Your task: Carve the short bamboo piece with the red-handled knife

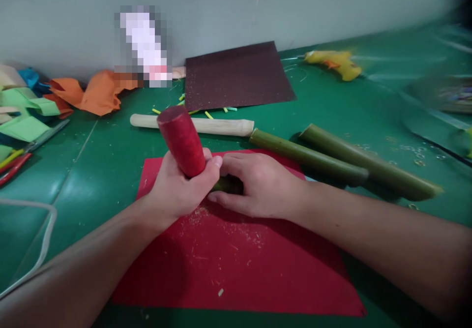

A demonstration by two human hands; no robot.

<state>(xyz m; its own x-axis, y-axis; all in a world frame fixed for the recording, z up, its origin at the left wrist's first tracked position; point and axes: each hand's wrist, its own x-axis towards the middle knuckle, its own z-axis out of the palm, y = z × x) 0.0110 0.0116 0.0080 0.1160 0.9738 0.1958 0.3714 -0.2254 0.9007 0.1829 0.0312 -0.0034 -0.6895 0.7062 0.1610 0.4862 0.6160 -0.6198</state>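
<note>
My left hand (173, 190) is closed around a thick red cylinder (182, 141) that tilts up and to the left, its flat end facing up. Beside it, my right hand (265, 185) curls over a short dark green bamboo piece (229, 184), mostly hidden under the fingers. The thumb of the left hand and the fingers of the right hand meet or nearly meet. Both hands are above a red sheet (239, 274) scattered with pale shavings. Whether the red cylinder joins the green piece, I cannot tell.
Beyond the sheet lie a pale peeled stick (221, 126) and two green bamboo lengths (306, 158). Farther back are a dark brown sheet (236, 79) and a yellow glue gun (334, 63). Crumpled orange paper (99, 92), red-handled scissors (16, 168) and a white cable (47, 234) occupy the left.
</note>
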